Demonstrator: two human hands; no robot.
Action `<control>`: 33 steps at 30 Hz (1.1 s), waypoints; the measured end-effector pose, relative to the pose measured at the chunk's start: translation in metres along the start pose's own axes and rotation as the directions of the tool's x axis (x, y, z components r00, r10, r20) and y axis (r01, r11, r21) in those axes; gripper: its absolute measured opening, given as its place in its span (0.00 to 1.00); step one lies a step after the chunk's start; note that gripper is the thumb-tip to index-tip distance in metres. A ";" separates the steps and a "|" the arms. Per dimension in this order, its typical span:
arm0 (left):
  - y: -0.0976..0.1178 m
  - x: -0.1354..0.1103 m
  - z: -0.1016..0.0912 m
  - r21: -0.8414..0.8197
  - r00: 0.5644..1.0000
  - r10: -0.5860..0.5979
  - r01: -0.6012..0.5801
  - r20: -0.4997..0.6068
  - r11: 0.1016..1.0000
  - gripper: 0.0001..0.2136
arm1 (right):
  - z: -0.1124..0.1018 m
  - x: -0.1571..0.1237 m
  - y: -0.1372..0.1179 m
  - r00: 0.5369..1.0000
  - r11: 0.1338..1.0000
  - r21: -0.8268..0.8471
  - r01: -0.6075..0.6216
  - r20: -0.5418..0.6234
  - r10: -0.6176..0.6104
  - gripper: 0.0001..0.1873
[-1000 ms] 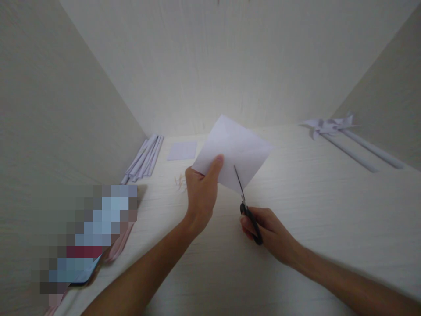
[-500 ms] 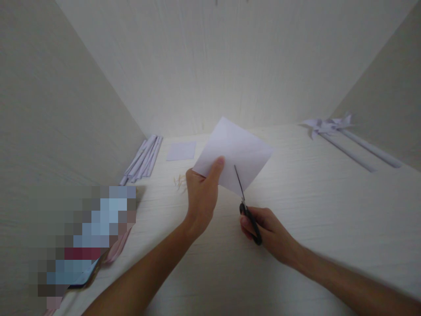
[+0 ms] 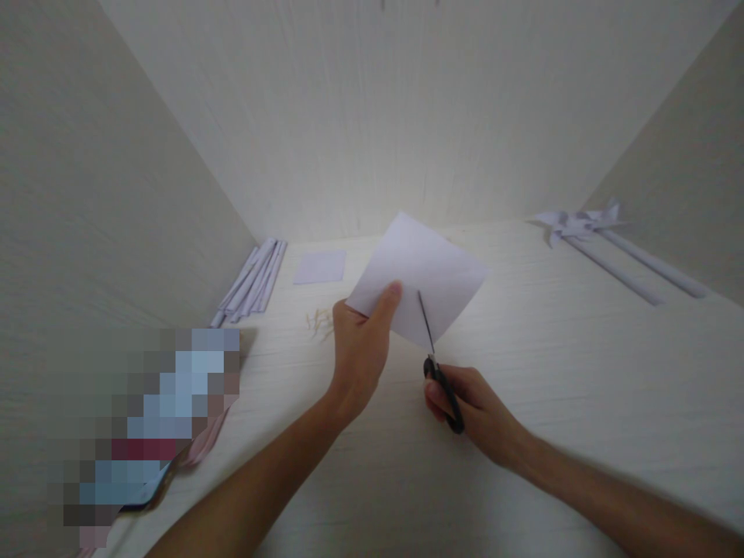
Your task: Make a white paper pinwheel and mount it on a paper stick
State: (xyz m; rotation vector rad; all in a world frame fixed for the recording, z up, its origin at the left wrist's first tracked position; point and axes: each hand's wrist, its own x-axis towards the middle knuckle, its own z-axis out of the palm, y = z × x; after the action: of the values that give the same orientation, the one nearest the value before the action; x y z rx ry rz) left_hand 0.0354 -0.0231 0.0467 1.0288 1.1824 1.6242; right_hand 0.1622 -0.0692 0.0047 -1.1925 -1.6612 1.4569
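Note:
Between the thumb and fingers of my left hand (image 3: 363,349) is a white square sheet of paper (image 3: 427,263), held up with one corner toward me. My right hand (image 3: 465,407) grips black-handled scissors (image 3: 445,391). One scissor blade lies over the paper, reaching in from the near corner; the other blade is hidden behind the sheet. Some thin, pale twisted strands (image 3: 318,322) lie on the table just left of my left hand.
Several rolled paper tubes (image 3: 256,279) lie at the left wall, beside a flat paper square (image 3: 320,266). Two paper pinwheels (image 3: 578,223) on paper sticks (image 3: 616,267) rest at the back right. A blurred-out object (image 3: 168,418) leans at the left. Walls enclose three sides.
The sheet and my left hand have shifted slightly to the right and toward me. My right hand with the scissors is nearly still.

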 end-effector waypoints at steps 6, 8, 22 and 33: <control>-0.002 0.001 -0.001 0.004 1.000 0.013 -0.013 0.024 1.000 0.11 | 0.001 0.002 0.000 1.000 1.000 0.010 -0.008 -0.004 0.008 0.22; -0.002 0.001 -0.001 0.001 1.000 0.008 -0.008 0.020 1.000 0.11 | 0.001 0.001 0.000 1.000 1.000 0.018 -0.008 -0.006 0.009 0.22; -0.003 0.001 -0.001 0.002 1.000 0.005 -0.005 0.010 1.000 0.11 | 0.001 0.001 0.001 1.000 0.999 0.044 -0.007 -0.014 0.008 0.23; -0.003 0.001 -0.002 0.014 1.000 0.003 -0.003 0.025 1.000 0.11 | 0.001 0.000 0.002 1.000 1.000 0.023 -0.018 -0.012 0.019 0.22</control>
State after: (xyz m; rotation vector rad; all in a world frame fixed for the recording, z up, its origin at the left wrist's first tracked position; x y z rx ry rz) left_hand 0.0341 -0.0220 0.0434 1.0579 1.1779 1.6027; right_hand 0.1614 -0.0695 0.0026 -1.2049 -1.6246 1.4730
